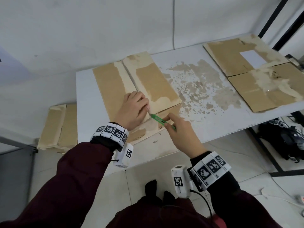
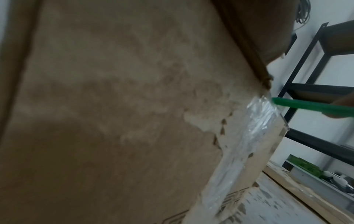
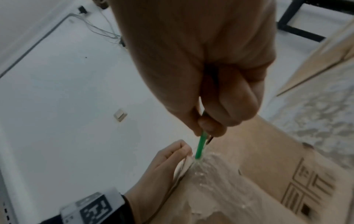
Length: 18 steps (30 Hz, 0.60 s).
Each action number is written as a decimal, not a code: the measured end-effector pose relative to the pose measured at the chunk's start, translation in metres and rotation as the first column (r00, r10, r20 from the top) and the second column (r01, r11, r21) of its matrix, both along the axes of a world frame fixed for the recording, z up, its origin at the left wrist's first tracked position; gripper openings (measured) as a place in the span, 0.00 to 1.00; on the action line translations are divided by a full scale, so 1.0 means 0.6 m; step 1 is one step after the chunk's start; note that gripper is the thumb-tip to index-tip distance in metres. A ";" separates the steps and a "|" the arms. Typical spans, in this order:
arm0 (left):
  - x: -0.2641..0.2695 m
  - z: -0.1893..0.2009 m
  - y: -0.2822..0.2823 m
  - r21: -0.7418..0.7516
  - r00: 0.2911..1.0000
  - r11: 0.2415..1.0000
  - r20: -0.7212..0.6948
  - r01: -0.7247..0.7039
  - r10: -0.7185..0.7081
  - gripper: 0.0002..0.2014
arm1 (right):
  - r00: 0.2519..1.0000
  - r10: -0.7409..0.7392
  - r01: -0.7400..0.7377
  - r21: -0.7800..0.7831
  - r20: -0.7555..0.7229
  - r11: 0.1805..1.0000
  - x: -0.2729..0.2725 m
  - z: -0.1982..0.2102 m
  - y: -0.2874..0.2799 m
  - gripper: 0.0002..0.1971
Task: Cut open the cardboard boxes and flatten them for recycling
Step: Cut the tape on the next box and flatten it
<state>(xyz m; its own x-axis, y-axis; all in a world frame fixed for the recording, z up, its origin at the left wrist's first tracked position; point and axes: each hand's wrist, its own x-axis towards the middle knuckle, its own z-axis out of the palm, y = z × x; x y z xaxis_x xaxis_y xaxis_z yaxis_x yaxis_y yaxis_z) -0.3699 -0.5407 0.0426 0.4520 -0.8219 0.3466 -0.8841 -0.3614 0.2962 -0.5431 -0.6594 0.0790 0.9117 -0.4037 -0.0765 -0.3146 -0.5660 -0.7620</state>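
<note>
A brown cardboard box (image 1: 111, 84) with torn, pale patches lies on the white table (image 1: 85, 102). My left hand (image 1: 139, 106) rests on its top at the near edge, fingers curled over the edge beside the seam. My right hand (image 1: 171, 122) grips a green utility knife (image 1: 159, 120), its tip at the clear tape (image 1: 148, 125) on the box's near side. In the right wrist view the knife (image 3: 201, 145) meets the crinkled tape (image 3: 210, 174) right beside the left hand's fingers (image 3: 178, 150). The left wrist view shows the box wall (image 2: 114, 106), the tape (image 2: 254, 136) and the knife (image 2: 306, 106).
Flattened cardboard (image 1: 255, 76) lies at the table's right end. More folded cardboard (image 1: 57, 127) sits on a lower surface to the left. The tabletop has a peeled brown patch (image 1: 197, 84). Black shelving (image 2: 316, 91) and cabled gear (image 1: 287, 139) stand to the right.
</note>
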 end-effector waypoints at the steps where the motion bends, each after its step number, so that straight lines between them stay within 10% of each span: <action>1: -0.001 0.001 0.000 -0.010 1.000 1.000 0.005 -0.005 0.005 0.14 | 1.000 -0.004 0.004 0.041 -0.005 0.999 0.000 -0.003 -0.001 0.05; 18: 0.002 0.003 0.004 -0.100 0.999 0.994 0.016 -0.050 0.052 0.13 | 0.999 0.037 -0.033 0.141 -0.024 0.989 -0.020 0.007 -0.060 0.04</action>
<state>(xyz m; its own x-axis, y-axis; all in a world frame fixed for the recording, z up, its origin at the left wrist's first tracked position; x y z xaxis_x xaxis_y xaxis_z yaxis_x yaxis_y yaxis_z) -0.3687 -0.5382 0.0444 0.4851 -0.7591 0.4341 -0.8711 -0.3759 0.3161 -0.5550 -0.6951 0.0833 0.9221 -0.3549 -0.1541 -0.3171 -0.4648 -0.8267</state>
